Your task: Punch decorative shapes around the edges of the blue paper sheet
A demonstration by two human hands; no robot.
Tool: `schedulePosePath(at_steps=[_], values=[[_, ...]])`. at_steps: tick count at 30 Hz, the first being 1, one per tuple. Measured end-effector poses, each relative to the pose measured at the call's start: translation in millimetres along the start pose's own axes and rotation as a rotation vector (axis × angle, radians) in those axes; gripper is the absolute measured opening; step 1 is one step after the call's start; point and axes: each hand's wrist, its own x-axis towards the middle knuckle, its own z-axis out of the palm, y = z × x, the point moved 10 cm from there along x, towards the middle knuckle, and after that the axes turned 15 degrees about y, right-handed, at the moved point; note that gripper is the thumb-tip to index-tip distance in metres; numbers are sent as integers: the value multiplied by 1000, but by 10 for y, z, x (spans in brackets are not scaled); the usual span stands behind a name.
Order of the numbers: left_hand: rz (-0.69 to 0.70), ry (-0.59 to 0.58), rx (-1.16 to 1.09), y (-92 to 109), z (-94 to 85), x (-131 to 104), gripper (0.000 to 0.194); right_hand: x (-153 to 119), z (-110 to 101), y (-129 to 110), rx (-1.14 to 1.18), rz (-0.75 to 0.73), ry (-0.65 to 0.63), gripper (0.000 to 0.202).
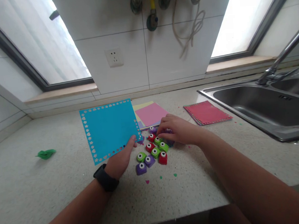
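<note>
My left hand (123, 157) pinches the lower right corner of a blue sheet of paper (110, 128), thumb on top. Small punched shapes run along the sheet's edges; it is tilted up toward me. My right hand (174, 129) is over the far end of a cluster of paper punches, its fingers curled down and parted from the thumb. Closest to its fingertips are a green punch (158, 141) and a red punch (151, 137); whether it touches one is unclear. Nearer me lie another red punch (162, 158) and a purple punch (141, 169). The right hand partly hides some punches.
Behind the punches lies a pink sheet (151, 114) on other pastel papers. A stack topped by a red sheet (207, 112) lies beside the steel sink (253, 109). Left on the counter is a green crumpled piece (46, 154). Small cut-outs, like a pink heart (147, 181), lie in front.
</note>
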Motion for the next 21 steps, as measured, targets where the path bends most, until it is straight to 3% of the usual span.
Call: schedulePosePath(at_steps=[6, 10, 15, 21], values=[[-35, 82, -38, 101, -146, 8, 54, -64, 131, -3, 65, 22, -133, 32], [-50, 83, -48, 93, -144, 5, 53, -36, 113, -33, 40, 45, -95, 22], [-9, 55, -43, 63, -84, 4, 55, 2, 82, -373, 152, -58, -16, 16], [32, 96, -30, 47, -98, 16, 51, -14, 311, -735, 34, -231, -1, 30]])
